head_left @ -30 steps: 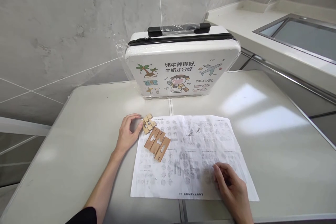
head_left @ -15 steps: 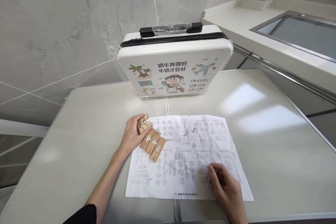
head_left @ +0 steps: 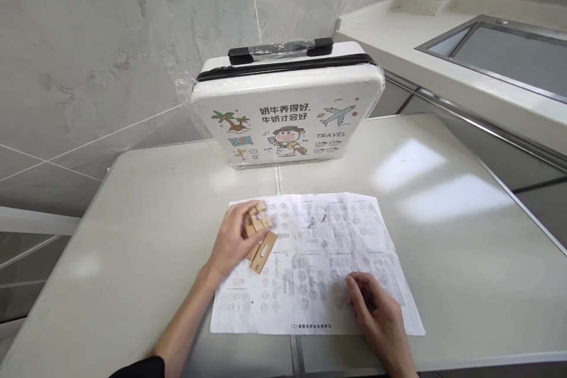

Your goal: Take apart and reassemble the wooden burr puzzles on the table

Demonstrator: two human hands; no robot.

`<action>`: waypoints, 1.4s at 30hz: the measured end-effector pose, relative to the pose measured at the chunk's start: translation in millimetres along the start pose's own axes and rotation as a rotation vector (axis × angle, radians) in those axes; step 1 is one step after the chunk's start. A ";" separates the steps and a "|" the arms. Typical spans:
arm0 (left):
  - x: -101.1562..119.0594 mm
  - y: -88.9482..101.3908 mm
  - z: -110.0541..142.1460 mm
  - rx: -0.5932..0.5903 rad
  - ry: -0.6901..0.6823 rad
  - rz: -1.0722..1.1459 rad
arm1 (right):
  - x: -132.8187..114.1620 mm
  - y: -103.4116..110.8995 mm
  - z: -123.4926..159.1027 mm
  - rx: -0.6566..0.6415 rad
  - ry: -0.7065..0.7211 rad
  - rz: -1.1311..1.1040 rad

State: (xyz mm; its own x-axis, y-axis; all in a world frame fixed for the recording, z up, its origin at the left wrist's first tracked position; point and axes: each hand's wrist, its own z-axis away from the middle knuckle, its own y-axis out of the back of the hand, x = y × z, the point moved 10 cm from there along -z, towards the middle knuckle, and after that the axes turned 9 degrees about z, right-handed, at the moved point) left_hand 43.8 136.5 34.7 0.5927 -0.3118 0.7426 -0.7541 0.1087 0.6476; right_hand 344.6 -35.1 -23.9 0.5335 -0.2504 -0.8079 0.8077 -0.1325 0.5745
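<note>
My left hand [head_left: 233, 239] is closed around a small wooden interlocking puzzle [head_left: 258, 218], its light notched pieces showing between thumb and fingers. Beneath that hand lie flat wooden puzzle pieces [head_left: 264, 253] with cut-out slots. One is marked 2; the others are mostly hidden by the hand and the small puzzle. Under them is a creased white instruction sheet [head_left: 354, 236] printed with small diagrams. Toward the sheet's lower right rests my right hand [head_left: 376, 313], its fingers curled in and thumb against them, with nothing visible in it.
A white suitcase [head_left: 292, 100] with cartoon prints and plastic wrap stands at the back of the light table [head_left: 146, 218]. Grey tiled wall [head_left: 110, 41] rises behind it. To the right is a counter [head_left: 381, 29] with an inset sink-like panel [head_left: 509, 53].
My left hand has closed on the small puzzle and shifted it right, over the flat pieces. My right hand keeps its pose. The view has turned slightly right.
</note>
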 end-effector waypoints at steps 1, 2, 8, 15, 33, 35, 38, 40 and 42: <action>15.4 -16.7 4.0 -0.080 -0.067 0.037 | 0.1 -0.1 -0.8 0.001 0.003 0.001; 31.3 -33.4 9.1 -0.157 -0.137 0.061 | -0.6 -0.3 -1.4 -0.001 0.006 0.000; 98.7 -104.2 36.2 -0.421 -0.388 0.150 | -7.0 0.7 -3.1 -0.012 0.016 0.013; 111.2 -121.4 44.1 -0.457 -0.473 0.142 | -11.3 -5.5 -6.1 -0.070 0.079 0.047; 59.8 -90.6 42.8 -0.335 0.014 0.341 | -38.1 -15.9 -5.6 -0.041 0.256 0.333; 55.4 -95.6 44.8 -0.358 0.103 0.436 | -37.9 -12.7 -5.3 -0.037 0.237 0.281; 54.2 -102.4 46.9 -0.383 0.162 0.520 | -35.3 -5.7 -4.3 -0.036 0.175 0.179; 52.7 -105.3 47.6 -0.393 0.182 0.543 | -36.0 0.2 -3.6 -0.020 0.143 0.117; 50.9 -106.0 47.9 -0.388 0.192 0.566 | -42.1 5.8 -3.1 0.003 0.150 0.054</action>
State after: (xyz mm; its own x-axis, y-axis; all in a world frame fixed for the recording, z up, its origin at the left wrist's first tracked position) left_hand 140.4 63.9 -4.4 0.2064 0.0599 0.9766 -0.8269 0.5443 0.1413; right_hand 327.6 -22.3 13.1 0.6078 -0.1108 -0.7863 0.7763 -0.1256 0.6178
